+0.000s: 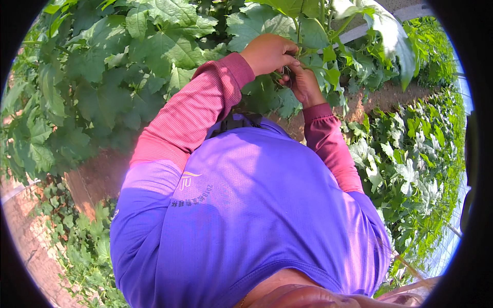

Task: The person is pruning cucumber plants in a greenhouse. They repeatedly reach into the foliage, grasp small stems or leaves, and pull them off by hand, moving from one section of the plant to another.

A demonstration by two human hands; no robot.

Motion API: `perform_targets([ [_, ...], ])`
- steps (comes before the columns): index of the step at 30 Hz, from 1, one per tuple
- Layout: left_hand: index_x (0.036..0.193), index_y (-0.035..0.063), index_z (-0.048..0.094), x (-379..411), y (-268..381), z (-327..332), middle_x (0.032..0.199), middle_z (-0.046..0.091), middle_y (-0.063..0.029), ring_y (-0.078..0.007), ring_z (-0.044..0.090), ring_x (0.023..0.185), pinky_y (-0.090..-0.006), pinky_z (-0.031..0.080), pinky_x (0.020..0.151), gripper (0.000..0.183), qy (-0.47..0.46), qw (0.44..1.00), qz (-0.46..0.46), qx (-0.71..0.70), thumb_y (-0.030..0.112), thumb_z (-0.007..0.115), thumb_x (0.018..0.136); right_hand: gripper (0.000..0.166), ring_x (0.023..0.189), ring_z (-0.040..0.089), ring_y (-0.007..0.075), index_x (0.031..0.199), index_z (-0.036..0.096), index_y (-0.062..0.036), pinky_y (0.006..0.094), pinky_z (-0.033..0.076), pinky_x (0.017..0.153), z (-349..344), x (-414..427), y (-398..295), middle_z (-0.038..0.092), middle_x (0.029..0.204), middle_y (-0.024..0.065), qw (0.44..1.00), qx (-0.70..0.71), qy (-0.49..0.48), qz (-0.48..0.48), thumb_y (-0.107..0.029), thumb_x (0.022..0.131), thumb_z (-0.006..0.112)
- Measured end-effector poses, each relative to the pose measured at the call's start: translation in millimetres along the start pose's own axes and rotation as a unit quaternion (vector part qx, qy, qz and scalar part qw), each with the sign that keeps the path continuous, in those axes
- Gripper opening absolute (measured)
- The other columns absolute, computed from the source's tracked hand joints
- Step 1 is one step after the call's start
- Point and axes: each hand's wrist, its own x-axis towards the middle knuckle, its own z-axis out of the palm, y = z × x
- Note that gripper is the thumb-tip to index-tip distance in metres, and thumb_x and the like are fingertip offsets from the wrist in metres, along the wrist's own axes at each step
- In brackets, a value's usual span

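Observation:
Both my hands meet at the upper middle, among the broad lobed leaves of a climbing vine (265, 25). My left hand (267, 54) reaches in from the left, with thumb and forefinger pinched at a thin green vine stem (298, 36). Just below and to the right is my right hand (307, 82), its bent fingers touching or almost touching the left fingertips. A thin pale strand (285, 71) shows between the hands, apparently in the right fingers. The fingertips overlap, so the exact grip is partly hidden. A large sunlit leaf (389, 34) hangs right of the hands.
Dense vine foliage (96, 77) fills the left side. Another row of leafy plants (408, 161) runs along the right, before pale translucent sheeting (448, 246). Bare soil (385, 98) shows between rows, and a brick-like paved surface (32, 238) lies at lower left.

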Motion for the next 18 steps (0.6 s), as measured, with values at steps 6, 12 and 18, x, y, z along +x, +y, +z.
perform_targets([
  [6, 0.083, -0.0022, 0.060, 2, -2, 0, 0.071, 0.064, -0.0046, -0.0094, 0.060, 0.056, -0.0235, 0.046, 0.051, 0.016, -0.019, 0.991, -0.053, -0.118, 0.013, 0.067, 0.083, 0.022, 0.058, 0.056, 0.0098, 0.110, 0.056, -0.0013, 0.0272, 0.053, 0.058, -7, -13, 1, 0.065, 0.088, 0.0092, 1.000, 0.009, -0.022, 0.016, -0.013, 0.092, 0.051],
  [12, 0.087, -0.0003, 0.063, -2, -6, 0, 0.073, 0.063, -0.0016, -0.0084, 0.061, 0.060, -0.0224, 0.047, 0.053, 0.014, -0.012, 0.984, -0.106, -0.142, 0.013, 0.066, 0.084, 0.032, 0.060, 0.058, 0.0132, 0.119, 0.045, -0.0017, 0.0271, 0.051, 0.059, -6, -17, 19, 0.064, 0.090, 0.0117, 0.978, -0.201, 0.028, -0.055, -0.005, 0.088, 0.053],
  [18, 0.104, 0.0017, 0.063, -6, -35, -6, 0.085, 0.065, -0.0030, -0.0094, 0.064, 0.074, -0.0220, 0.051, 0.064, 0.018, -0.013, 0.962, -0.132, -0.239, 0.011, 0.061, 0.088, 0.028, 0.085, 0.062, 0.0153, 0.114, 0.051, 0.0014, 0.0270, 0.050, 0.079, -8, -42, 19, 0.063, 0.103, 0.0109, 0.928, -0.340, -0.146, -0.044, 0.001, 0.086, 0.052],
])
